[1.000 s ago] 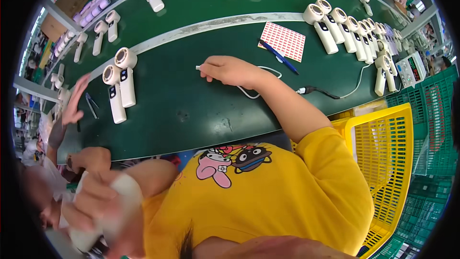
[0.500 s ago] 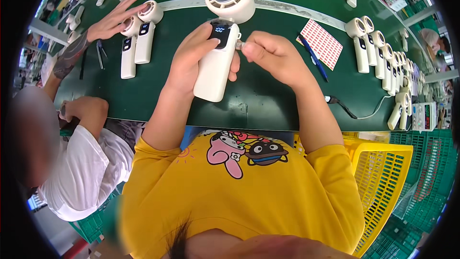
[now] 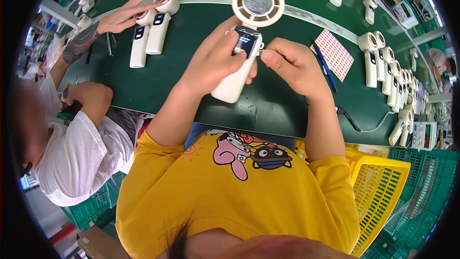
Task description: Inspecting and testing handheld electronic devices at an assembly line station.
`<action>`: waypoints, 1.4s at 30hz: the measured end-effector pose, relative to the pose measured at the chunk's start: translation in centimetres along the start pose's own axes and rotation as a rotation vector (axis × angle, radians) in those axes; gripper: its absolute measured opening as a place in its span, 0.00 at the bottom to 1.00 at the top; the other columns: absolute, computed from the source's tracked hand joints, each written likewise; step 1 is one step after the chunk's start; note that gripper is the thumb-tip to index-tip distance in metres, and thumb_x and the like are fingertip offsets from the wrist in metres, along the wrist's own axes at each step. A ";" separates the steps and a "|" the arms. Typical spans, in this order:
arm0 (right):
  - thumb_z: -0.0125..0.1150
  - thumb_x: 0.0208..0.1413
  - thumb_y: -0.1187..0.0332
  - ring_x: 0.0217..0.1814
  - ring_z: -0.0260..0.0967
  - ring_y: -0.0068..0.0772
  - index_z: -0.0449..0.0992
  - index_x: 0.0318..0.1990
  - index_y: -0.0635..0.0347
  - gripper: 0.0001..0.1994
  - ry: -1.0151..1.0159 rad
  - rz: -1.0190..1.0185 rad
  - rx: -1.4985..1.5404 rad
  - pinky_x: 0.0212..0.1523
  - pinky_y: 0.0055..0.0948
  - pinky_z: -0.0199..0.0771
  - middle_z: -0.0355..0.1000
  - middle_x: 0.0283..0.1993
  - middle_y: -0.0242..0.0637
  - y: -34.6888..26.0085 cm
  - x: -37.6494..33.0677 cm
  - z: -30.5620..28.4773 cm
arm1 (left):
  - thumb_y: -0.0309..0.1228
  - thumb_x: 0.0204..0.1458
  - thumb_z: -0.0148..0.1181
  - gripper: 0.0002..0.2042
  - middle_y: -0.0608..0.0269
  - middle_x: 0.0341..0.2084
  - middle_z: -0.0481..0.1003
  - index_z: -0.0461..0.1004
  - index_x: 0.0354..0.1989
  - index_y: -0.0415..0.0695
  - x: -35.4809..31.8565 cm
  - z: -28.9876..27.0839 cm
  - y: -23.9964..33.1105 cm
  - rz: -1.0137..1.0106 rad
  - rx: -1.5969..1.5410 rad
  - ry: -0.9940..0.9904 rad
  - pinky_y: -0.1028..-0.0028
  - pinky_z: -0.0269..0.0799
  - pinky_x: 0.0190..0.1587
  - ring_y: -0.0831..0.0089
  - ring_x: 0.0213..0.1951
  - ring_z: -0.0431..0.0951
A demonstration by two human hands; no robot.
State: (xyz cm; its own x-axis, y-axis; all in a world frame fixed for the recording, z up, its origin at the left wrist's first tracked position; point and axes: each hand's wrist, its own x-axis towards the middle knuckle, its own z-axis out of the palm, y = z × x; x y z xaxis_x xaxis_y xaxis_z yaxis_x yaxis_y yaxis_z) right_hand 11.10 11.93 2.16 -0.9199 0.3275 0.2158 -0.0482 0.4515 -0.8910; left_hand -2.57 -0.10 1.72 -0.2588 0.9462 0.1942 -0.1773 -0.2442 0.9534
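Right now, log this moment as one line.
left hand: holds white handheld fan | right hand: fingers pinched at fan's side | surface: green table | neighbour's hand: on two fans

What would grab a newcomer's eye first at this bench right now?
The white handheld fan, raised above the middle of the green table: the left hand grips its handle while the right hand pinches at its side by the small lit screen. At upper left a co-worker's hand rests on two more fans lying flat. A row of fans lines the right side, near a red-checked sheet.
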 end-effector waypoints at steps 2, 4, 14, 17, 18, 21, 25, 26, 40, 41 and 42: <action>0.50 0.55 0.68 0.24 0.55 0.20 0.69 0.25 0.62 0.09 0.022 0.006 -0.068 0.27 0.17 0.56 0.65 0.22 0.28 -0.1 0.0 0.3 | 0.23 0.44 0.40 0.24 0.44 0.35 0.66 0.50 0.54 0.32 -0.1 0.4 0.0 -0.023 0.096 0.049 0.75 0.69 0.22 0.64 0.21 0.70; 0.51 0.54 0.68 0.22 0.54 0.21 0.69 0.24 0.61 0.10 0.047 -0.023 -0.004 0.25 0.18 0.56 0.66 0.22 0.27 -0.1 0.0 0.9 | 0.21 0.43 0.40 0.26 0.44 0.36 0.66 0.50 0.55 0.34 -0.3 0.8 -0.2 0.027 0.156 0.074 0.75 0.69 0.22 0.64 0.22 0.70; 0.50 0.54 0.70 0.27 0.60 0.18 0.72 0.30 0.65 0.07 -0.059 0.075 0.055 0.29 0.17 0.60 0.70 0.26 0.29 -1.0 -0.1 -0.5 | 0.19 0.40 0.40 0.29 0.47 0.37 0.67 0.48 0.57 0.36 -0.2 0.0 -1.1 0.090 -0.001 -0.022 0.75 0.69 0.23 0.65 0.24 0.71; 0.50 0.54 0.71 0.28 0.61 0.17 0.73 0.31 0.65 0.07 -0.074 0.149 0.079 0.30 0.16 0.60 0.71 0.27 0.30 -1.4 -0.2 -0.8 | 0.19 0.40 0.41 0.30 0.47 0.37 0.67 0.47 0.57 0.36 -0.2 -0.1 -1.2 0.113 0.017 -0.060 0.75 0.69 0.23 0.66 0.24 0.71; 0.51 0.53 0.71 0.25 0.59 0.16 0.73 0.31 0.64 0.07 -0.034 0.131 0.110 0.28 0.16 0.59 0.71 0.26 0.29 -1.2 -0.3 -0.7 | 0.19 0.41 0.42 0.29 0.47 0.37 0.67 0.47 0.57 0.35 -0.3 0.0 -1.2 0.106 0.021 -0.060 0.75 0.69 0.23 0.66 0.24 0.70; 0.52 0.50 0.70 0.19 0.53 0.14 0.75 0.28 0.61 0.06 0.079 0.075 0.204 0.21 0.15 0.54 0.69 0.22 0.26 -0.4 -0.4 0.3 | 0.21 0.44 0.43 0.27 0.46 0.40 0.65 0.48 0.57 0.35 -0.7 0.1 -1.2 0.085 0.033 -0.055 0.76 0.69 0.23 0.67 0.25 0.70; 0.53 0.49 0.69 0.20 0.54 0.16 0.75 0.28 0.61 0.06 0.263 0.135 0.103 0.22 0.15 0.56 0.69 0.22 0.26 0.6 0.4 0.4 | 0.23 0.45 0.47 0.28 0.45 0.41 0.64 0.47 0.57 0.34 -0.1 -0.4 -1.2 0.074 -0.188 0.012 0.76 0.69 0.23 0.68 0.26 0.69; 0.53 0.49 0.69 0.20 0.55 0.16 0.75 0.28 0.61 0.07 0.330 0.157 0.068 0.22 0.16 0.56 0.69 0.22 0.27 0.9 0.6 0.3 | 0.24 0.46 0.48 0.28 0.45 0.42 0.63 0.47 0.56 0.34 0.2 -0.6 -1.1 0.065 -0.265 0.029 0.76 0.68 0.23 0.68 0.26 0.68; 0.46 0.48 0.59 0.32 0.68 0.44 0.75 0.30 0.56 0.13 0.197 0.205 -0.438 0.35 0.33 0.67 0.73 0.30 0.35 6.8 1.6 0.8 | 0.41 0.42 0.47 0.25 0.52 0.38 0.61 0.57 0.46 0.35 -8.7 -4.5 10.9 1.002 0.050 -0.042 0.72 0.54 0.39 0.66 0.34 0.60; 0.45 0.48 0.59 0.34 0.68 0.45 0.76 0.30 0.56 0.14 0.149 0.189 -0.455 0.36 0.34 0.67 0.74 0.30 0.36 6.9 2.0 1.2 | 0.37 0.39 0.44 0.23 0.50 0.37 0.61 0.59 0.42 0.32 -8.0 -4.8 11.6 1.033 -0.100 -0.050 0.70 0.54 0.35 0.67 0.32 0.58; 0.45 0.48 0.59 0.34 0.68 0.45 0.76 0.30 0.56 0.14 0.140 0.188 -0.452 0.36 0.34 0.67 0.74 0.30 0.36 6.9 2.0 1.4 | 0.37 0.39 0.44 0.23 0.50 0.37 0.61 0.59 0.42 0.32 -7.9 -4.4 11.8 1.031 -0.096 -0.041 0.70 0.54 0.35 0.67 0.32 0.58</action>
State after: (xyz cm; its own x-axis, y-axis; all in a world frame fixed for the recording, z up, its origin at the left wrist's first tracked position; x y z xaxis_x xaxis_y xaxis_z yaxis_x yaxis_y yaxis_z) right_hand 8.44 14.57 -4.10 -0.8340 0.5317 0.1472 0.3152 0.6782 -0.6639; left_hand -6.82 -11.36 10.46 -0.2955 0.2739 0.9152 0.0366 -0.9541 0.2973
